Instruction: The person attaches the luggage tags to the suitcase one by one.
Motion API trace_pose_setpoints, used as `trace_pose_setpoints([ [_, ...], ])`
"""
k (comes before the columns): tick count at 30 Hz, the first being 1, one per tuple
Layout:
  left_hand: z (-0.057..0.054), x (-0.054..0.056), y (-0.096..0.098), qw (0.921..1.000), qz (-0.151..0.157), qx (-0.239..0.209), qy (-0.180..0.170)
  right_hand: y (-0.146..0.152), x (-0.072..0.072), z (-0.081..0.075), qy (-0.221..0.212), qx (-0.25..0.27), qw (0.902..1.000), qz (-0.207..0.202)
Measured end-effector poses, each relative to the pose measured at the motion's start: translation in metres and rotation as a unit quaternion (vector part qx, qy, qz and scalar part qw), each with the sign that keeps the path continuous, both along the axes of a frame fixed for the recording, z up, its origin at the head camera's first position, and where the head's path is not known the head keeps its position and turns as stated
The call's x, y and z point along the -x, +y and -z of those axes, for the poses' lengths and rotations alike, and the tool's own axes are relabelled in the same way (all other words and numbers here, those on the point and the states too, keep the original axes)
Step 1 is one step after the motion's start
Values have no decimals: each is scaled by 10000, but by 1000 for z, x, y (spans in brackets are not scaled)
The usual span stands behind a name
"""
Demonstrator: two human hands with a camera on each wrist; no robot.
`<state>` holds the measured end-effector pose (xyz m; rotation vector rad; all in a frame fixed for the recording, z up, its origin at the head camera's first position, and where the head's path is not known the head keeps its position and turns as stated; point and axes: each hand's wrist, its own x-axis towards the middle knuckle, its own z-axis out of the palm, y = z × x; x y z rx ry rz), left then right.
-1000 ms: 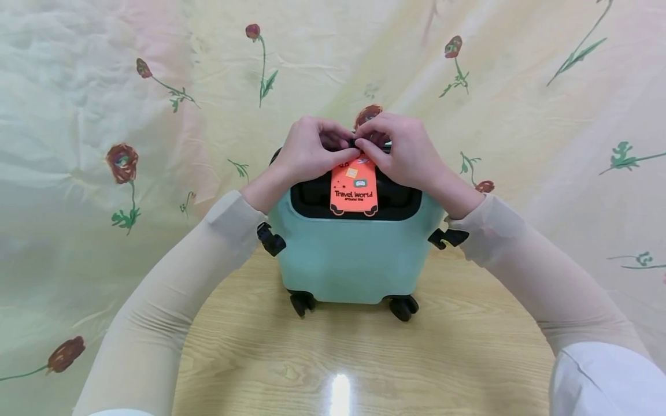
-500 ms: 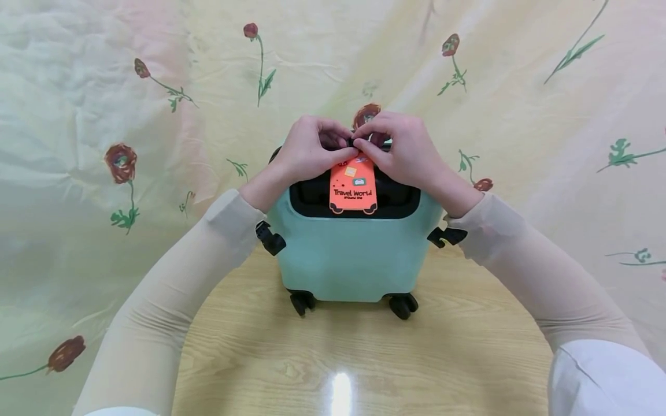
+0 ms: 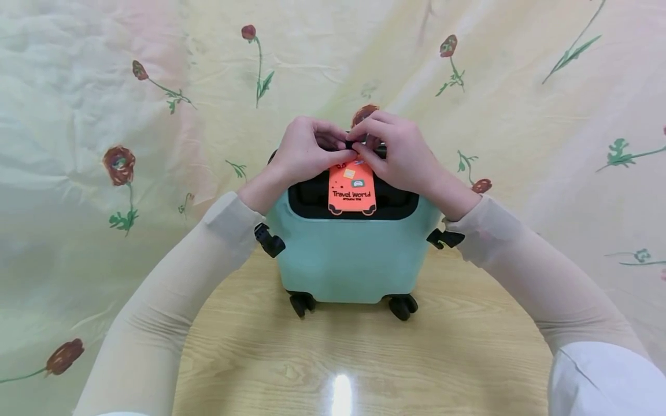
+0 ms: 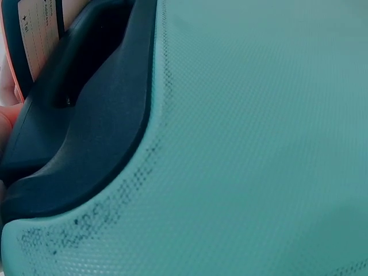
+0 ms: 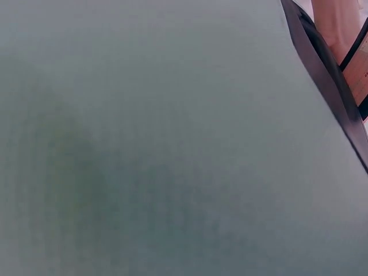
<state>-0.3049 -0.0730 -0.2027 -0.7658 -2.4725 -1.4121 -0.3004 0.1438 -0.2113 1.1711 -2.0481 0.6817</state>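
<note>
An orange luggage tag [image 3: 351, 193] printed "Travel World" hangs at the top handle of a mint-green suitcase [image 3: 348, 254]. My left hand [image 3: 304, 150] pinches the tag's short black strap [image 3: 349, 144] from the left, its thumb over the tag's top edge. From the right, my right hand [image 3: 403, 147] pinches the same strap between thumb and forefinger, fingertips meeting the left ones. The fingers hide most of the strap. In the left wrist view, the tag's back shows a lined address card [image 4: 39, 34] beside the black handle [image 4: 34, 132].
The suitcase stands upright on black wheels [image 3: 403, 307] on a wood-grain table [image 3: 359, 352]. Behind it hangs a flower-printed cloth [image 3: 312, 63]. Black wrist-camera mounts [image 3: 270, 240] sit close to both sides of the case.
The right hand's fingertips have shifted slightly left, and more of the black strap shows between the hands. The tag and suitcase stay in place.
</note>
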Motion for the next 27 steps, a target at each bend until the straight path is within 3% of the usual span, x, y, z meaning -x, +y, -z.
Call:
trace_pose_setpoints([
  [10, -2, -2, 1, 9998, 101, 133, -81, 1, -2, 1, -75, 14, 9998, 156],
  [17, -1, -1, 1, 9998, 134, 145, -83, -2, -3, 2, 212, -4, 9997, 154],
  [27, 0, 1, -1, 9999, 137, 12, -46, -1, -2, 1, 232, 71, 9996, 143],
])
